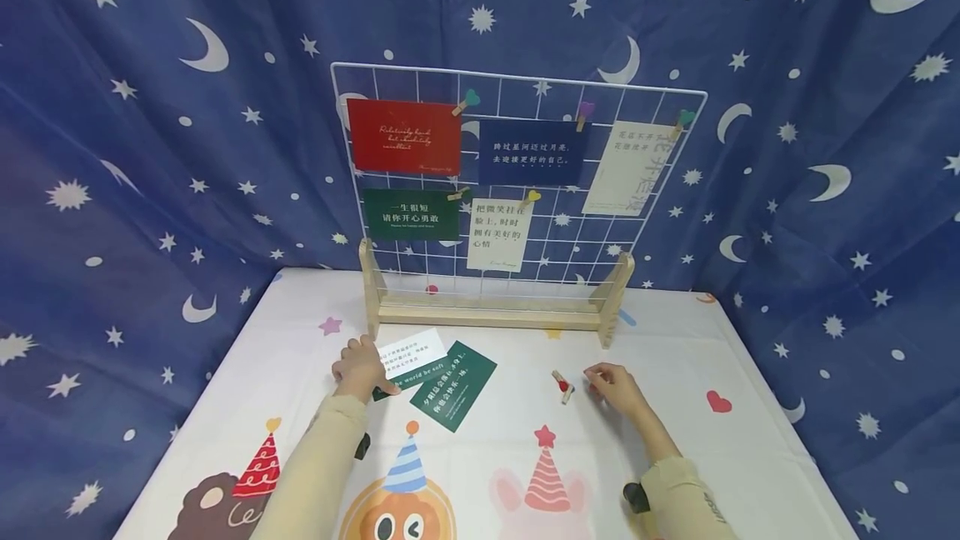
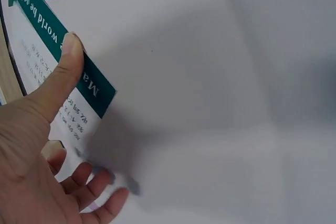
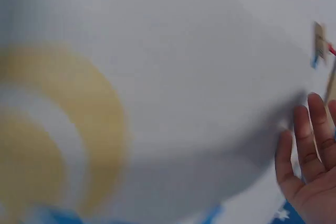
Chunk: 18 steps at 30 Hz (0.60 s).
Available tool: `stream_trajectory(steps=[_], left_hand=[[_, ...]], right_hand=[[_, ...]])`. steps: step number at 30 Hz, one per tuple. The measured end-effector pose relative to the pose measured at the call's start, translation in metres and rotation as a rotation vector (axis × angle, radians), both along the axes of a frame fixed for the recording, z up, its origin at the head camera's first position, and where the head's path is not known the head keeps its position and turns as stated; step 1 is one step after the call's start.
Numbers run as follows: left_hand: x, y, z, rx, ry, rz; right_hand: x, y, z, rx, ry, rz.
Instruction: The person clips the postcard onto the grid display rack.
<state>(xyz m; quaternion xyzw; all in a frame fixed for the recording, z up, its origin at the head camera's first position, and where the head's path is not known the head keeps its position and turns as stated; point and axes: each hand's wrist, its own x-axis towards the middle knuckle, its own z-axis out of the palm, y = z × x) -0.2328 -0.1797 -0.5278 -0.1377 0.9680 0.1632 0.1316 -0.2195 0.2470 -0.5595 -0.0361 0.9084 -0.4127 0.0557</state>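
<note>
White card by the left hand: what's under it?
The white card overlaps a green card printed "world be soft"; its remaining text is covered. The left hand presses both.

A wire grid [image 1: 517, 182] in a wooden stand [image 1: 491, 313] is standing at the frame's centre on the bench [image 1: 750, 457], cards hanging on it. Below it, left of centre, three cards [image 1: 438, 377] are lying overlapped beside the left hand [image 1: 358, 367]. A clothespin [image 1: 562, 387] is lying just left of the right hand [image 1: 617, 386].
</note>
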Motion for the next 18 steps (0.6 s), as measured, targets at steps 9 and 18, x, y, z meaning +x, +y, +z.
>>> stream_trajectory(steps=[9,18], left_hand=[[0.002,-0.008,-0.015,0.177,0.035,-0.024],[0.006,-0.007,0.000,0.160,0.006,-0.025]], right_hand=[[0.007,0.001,-0.013,-0.013,-0.018,-0.073],[0.008,-0.003,-0.014,-0.048,-0.049,-0.077]])
